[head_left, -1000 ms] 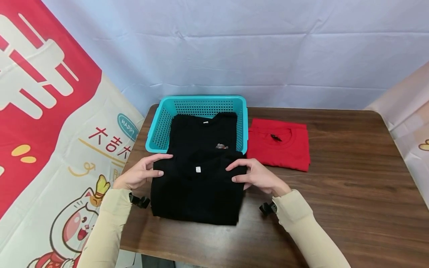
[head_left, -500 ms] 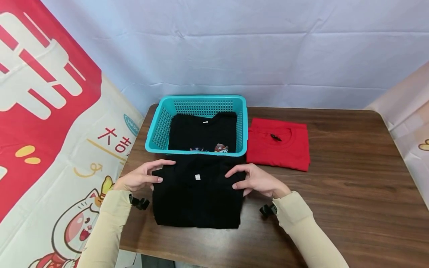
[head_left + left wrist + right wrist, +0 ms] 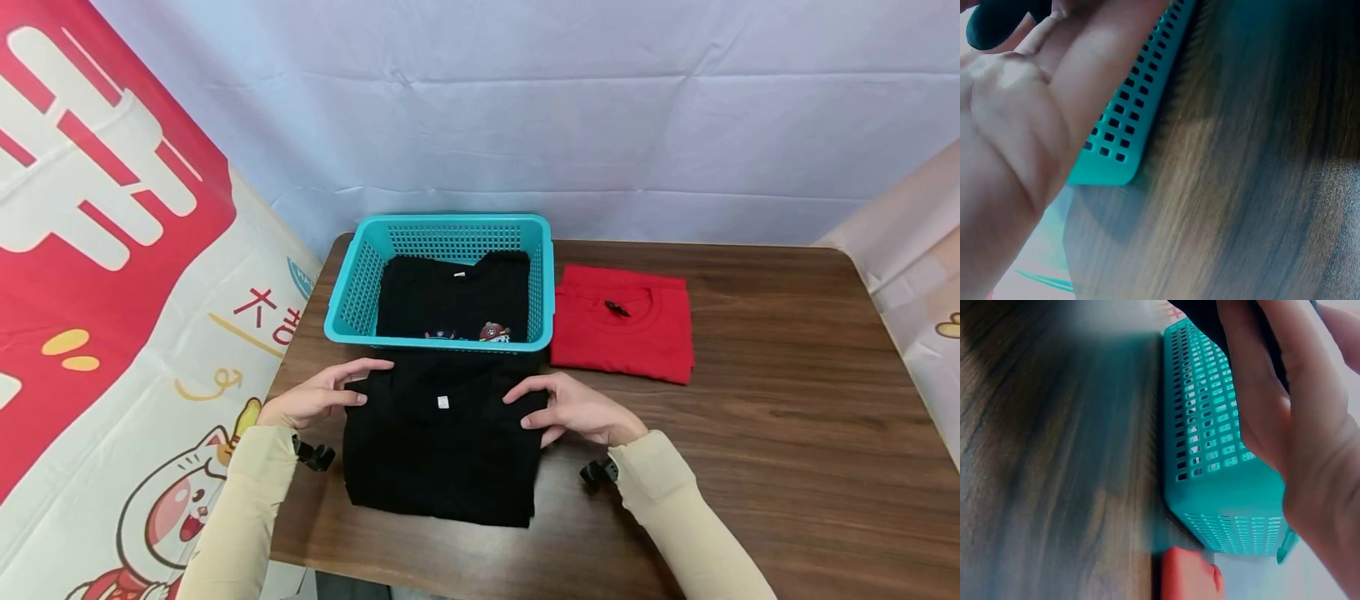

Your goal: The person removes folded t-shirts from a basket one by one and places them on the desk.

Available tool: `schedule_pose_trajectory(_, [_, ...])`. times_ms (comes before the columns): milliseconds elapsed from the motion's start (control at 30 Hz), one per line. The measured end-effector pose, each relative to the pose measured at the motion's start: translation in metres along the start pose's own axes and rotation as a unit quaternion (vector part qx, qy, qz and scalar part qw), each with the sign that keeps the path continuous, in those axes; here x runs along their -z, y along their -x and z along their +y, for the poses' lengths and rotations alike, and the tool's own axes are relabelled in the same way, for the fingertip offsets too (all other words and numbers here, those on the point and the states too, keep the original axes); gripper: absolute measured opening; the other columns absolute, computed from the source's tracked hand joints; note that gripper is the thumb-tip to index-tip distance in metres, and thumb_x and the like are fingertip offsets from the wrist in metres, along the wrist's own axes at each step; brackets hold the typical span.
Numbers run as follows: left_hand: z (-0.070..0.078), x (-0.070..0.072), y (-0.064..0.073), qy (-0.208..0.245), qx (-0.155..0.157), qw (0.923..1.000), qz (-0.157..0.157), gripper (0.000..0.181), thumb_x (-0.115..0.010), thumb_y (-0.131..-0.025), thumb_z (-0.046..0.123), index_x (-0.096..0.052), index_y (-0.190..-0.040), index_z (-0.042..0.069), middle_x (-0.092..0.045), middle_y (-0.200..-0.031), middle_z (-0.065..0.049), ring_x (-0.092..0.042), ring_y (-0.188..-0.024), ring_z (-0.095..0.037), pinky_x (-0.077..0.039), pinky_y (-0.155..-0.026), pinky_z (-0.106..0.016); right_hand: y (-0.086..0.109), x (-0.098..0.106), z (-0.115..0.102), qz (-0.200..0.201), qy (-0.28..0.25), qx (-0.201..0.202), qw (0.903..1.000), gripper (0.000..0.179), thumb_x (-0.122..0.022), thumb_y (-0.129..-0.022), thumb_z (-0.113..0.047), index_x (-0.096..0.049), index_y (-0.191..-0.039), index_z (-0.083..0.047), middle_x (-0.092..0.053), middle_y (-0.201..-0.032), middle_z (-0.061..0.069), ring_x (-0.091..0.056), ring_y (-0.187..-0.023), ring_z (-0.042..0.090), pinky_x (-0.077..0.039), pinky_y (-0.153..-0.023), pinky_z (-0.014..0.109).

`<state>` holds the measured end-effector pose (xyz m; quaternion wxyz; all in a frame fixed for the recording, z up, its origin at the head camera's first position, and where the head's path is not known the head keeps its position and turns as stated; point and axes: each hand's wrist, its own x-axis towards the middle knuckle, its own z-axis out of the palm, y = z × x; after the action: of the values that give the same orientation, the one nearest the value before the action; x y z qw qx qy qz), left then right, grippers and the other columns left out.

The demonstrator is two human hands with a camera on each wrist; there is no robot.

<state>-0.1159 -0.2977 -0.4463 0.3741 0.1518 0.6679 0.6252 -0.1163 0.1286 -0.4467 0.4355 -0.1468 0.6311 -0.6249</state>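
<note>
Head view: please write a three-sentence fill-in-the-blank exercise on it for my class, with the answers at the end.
1. The folded clothing inside the turquoise basket is mainly ____ in colour.
2. In the head view, the red shirt lies to the basket's ____.
3. The left hand and right hand hold the near shirt, whose neck label is ____.

Missing words: black; right; white.

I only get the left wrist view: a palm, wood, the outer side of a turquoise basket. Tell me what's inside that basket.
Observer: A folded printed shirt, black, lies in the basket.
Operator: Report what's on its right.
Observer: A folded red shirt, on the table.
Operator: Now give me the right grip.
Observer: The right grip holds the right edge of a plain black shirt, in front of the basket.
</note>
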Motion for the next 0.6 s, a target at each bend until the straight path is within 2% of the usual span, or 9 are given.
schedule_pose_trajectory(100, [-0.002, 0.001, -0.003, -0.005, 0.021, 0.9996, 0.018, 0.058, -0.05, -0.097, 0.005, -0.03, -0.151, 0.013, -0.023, -0.155, -0.008, -0.044, -0.125, -0.022, -0.045, -0.1, -0.04, -0.002, 0.002, 0.003, 0.003, 0.002, -0.002, 1.0, 0.042, -0.069, -0.085, -0.003, -0.058, -0.126, -0.003, -0.065, -0.075, 0.005, -0.064, -0.058, 0.015, -0.058, -0.064, 0.03])
schedule_pose_trajectory(167, [-0.003, 0.001, -0.005, -0.001, 0.036, 0.9989, 0.032, 0.059, -0.05, -0.097, 0.007, -0.029, -0.151, 0.015, -0.019, -0.156, -0.01, -0.046, -0.122, -0.023, -0.047, -0.097, -0.041, -0.003, 0.003, 0.004, 0.006, 0.003, -0.003, 1.0, 0.042, -0.069, -0.085, -0.002, -0.059, -0.126, -0.003, -0.066, -0.079, 0.006, -0.066, -0.062, 0.016, -0.058, -0.064, 0.031])
schedule_pose_trajectory(233, [-0.005, 0.002, -0.008, 0.01, 0.045, 0.9979, 0.045, 0.059, -0.05, -0.097, 0.007, -0.029, -0.152, 0.016, -0.016, -0.156, -0.009, -0.052, -0.115, -0.021, -0.052, -0.089, -0.038, -0.004, 0.003, 0.006, 0.01, 0.003, -0.004, 0.9999, 0.042, -0.069, -0.085, -0.002, -0.059, -0.126, -0.003, -0.068, -0.088, 0.009, -0.069, -0.067, 0.018, -0.058, -0.065, 0.032])
schedule_pose_trajectory(333, [-0.008, 0.002, -0.011, 0.036, 0.047, 0.9968, 0.053, 0.06, -0.049, -0.097, 0.005, -0.027, -0.152, 0.016, -0.017, -0.154, -0.009, -0.061, -0.102, -0.019, -0.056, -0.078, -0.034, -0.006, 0.005, 0.009, 0.016, 0.002, -0.006, 0.9999, 0.041, -0.069, -0.085, -0.002, -0.059, -0.126, -0.003, -0.068, -0.097, 0.011, -0.071, -0.074, 0.021, -0.059, -0.065, 0.033])
schedule_pose_trajectory(433, [-0.01, 0.002, -0.013, 0.048, 0.048, 0.9961, 0.057, 0.061, -0.049, -0.097, 0.006, -0.025, -0.153, 0.015, -0.021, -0.15, -0.007, -0.062, -0.097, -0.016, -0.056, -0.071, -0.03, -0.008, 0.005, 0.012, 0.022, 0.006, -0.009, 0.9997, 0.041, -0.068, -0.086, -0.001, -0.059, -0.125, -0.004, -0.067, -0.104, 0.013, -0.072, -0.076, 0.022, -0.059, -0.065, 0.034])
schedule_pose_trajectory(600, [-0.016, 0.004, -0.016, 0.059, 0.053, 0.9947, 0.064, 0.06, -0.048, -0.099, 0.007, -0.024, -0.153, 0.015, -0.038, -0.144, -0.005, -0.063, -0.105, -0.015, -0.056, -0.083, -0.035, -0.011, 0.006, 0.013, 0.038, 0.029, -0.014, 0.9988, 0.038, -0.067, -0.086, -0.001, -0.06, -0.124, -0.005, -0.064, -0.111, 0.013, -0.071, -0.075, 0.021, -0.059, -0.066, 0.036])
